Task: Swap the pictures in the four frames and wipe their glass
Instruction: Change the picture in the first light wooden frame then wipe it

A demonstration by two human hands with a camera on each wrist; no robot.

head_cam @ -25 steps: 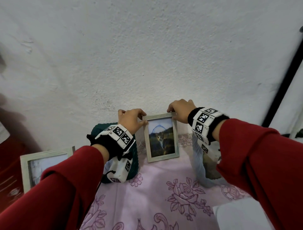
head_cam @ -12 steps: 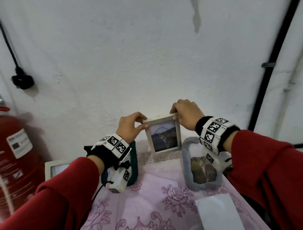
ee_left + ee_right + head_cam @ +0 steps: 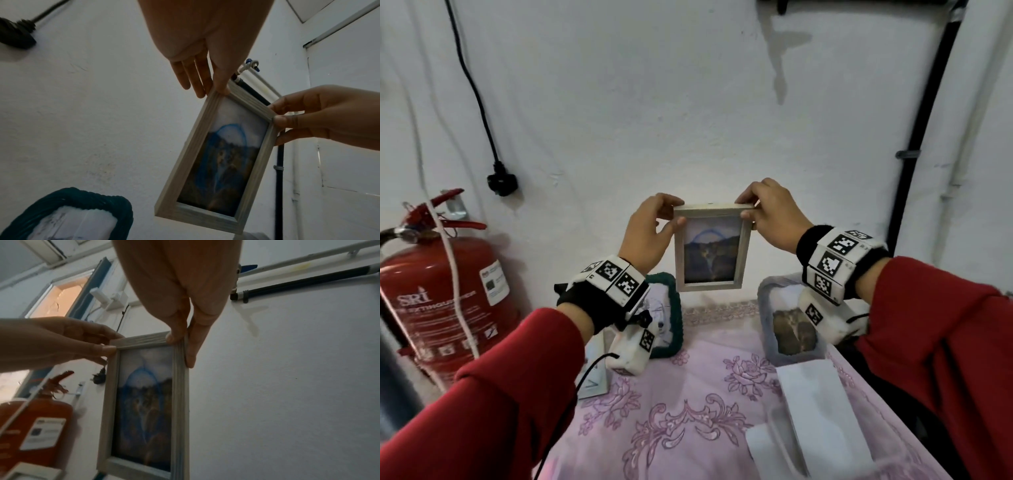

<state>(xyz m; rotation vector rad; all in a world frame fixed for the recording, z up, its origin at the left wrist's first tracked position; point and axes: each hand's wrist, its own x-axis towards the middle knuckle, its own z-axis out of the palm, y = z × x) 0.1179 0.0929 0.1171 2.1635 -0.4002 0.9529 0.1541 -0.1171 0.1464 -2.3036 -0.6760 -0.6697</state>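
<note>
A pale wooden frame (image 3: 712, 253) with a landscape picture hangs upright in the air above the table, its glass side toward me. My left hand (image 3: 676, 212) pinches its top left corner and my right hand (image 3: 744, 207) pinches its top right corner. The left wrist view shows the frame (image 3: 218, 162) from below, with my left hand (image 3: 213, 91) at the corner. In the right wrist view my right hand (image 3: 180, 340) has its thumb on the front of the frame (image 3: 144, 402). A teal knitted frame (image 3: 671, 308) and a grey padded frame (image 3: 787, 329) stand on the table below.
The table wears a pink floral cloth (image 3: 688, 411). Another pale frame (image 3: 594, 370) stands at its left edge, partly hidden by my left wrist. White tissues (image 3: 815, 411) lie at the front right. A red fire extinguisher (image 3: 441, 301) stands left, against the white wall.
Both hands have lifted the wooden frame off the table and up in front of the wall. My view has risen with it.
</note>
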